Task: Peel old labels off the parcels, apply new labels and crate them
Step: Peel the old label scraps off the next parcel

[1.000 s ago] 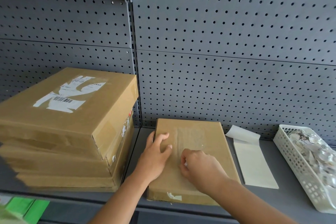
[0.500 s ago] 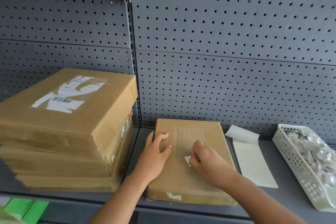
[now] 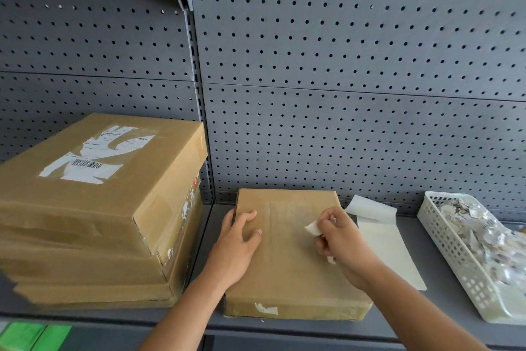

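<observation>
The left hand (image 3: 239,248) lay spread flat, steadying the parcel (image 3: 284,282) beneath its fingers (image 3: 245,217) on the shelf (image 3: 412,312), as the right hand (image 3: 345,251) pinched a scrap of old label (image 3: 312,228) at its fingertips. A slow, low pull should spare tearing.

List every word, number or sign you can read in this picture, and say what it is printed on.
Torn label on the top stacked parcel: barcode and small print, too blurred to read.
Red mark on that parcel's side: unreadable.
Scraps in the white basket: print too small.
Nothing can be quoted.
</observation>
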A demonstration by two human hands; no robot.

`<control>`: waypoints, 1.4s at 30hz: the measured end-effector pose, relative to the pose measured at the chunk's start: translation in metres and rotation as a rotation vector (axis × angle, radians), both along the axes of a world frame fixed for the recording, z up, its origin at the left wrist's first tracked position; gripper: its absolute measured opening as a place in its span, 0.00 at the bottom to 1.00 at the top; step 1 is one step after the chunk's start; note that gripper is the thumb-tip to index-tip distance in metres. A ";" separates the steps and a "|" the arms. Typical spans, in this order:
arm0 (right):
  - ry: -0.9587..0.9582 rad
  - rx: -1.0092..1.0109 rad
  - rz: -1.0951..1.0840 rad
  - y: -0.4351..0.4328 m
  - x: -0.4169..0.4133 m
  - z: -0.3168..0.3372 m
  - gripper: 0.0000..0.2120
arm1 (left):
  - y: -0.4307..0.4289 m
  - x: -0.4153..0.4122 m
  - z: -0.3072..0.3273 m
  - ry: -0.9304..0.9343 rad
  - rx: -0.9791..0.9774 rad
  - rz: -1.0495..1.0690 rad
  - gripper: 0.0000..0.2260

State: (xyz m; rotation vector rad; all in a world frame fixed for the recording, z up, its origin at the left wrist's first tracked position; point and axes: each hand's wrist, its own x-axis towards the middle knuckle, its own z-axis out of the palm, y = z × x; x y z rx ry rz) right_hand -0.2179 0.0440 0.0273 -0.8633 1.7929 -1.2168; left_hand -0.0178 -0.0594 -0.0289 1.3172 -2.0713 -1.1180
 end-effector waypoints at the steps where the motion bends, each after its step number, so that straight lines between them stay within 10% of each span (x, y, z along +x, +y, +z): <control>1: -0.026 0.005 -0.009 0.001 -0.005 0.001 0.07 | -0.001 0.001 0.000 0.001 -0.004 -0.001 0.18; 11: -0.222 -0.200 -0.201 0.047 -0.081 0.036 0.13 | -0.010 0.003 -0.010 0.005 -0.050 -0.011 0.16; 19: 0.096 -0.192 -0.450 0.098 -0.153 0.053 0.17 | -0.011 -0.002 -0.012 -0.014 -0.046 -0.022 0.17; 27: 0.868 0.025 -0.637 0.135 -0.219 0.053 0.18 | -0.013 -0.002 -0.012 -0.025 -0.046 -0.008 0.17; 42: 1.100 0.330 -0.463 0.142 -0.262 -0.002 0.11 | -0.006 -0.005 -0.002 -0.033 -0.031 -0.013 0.16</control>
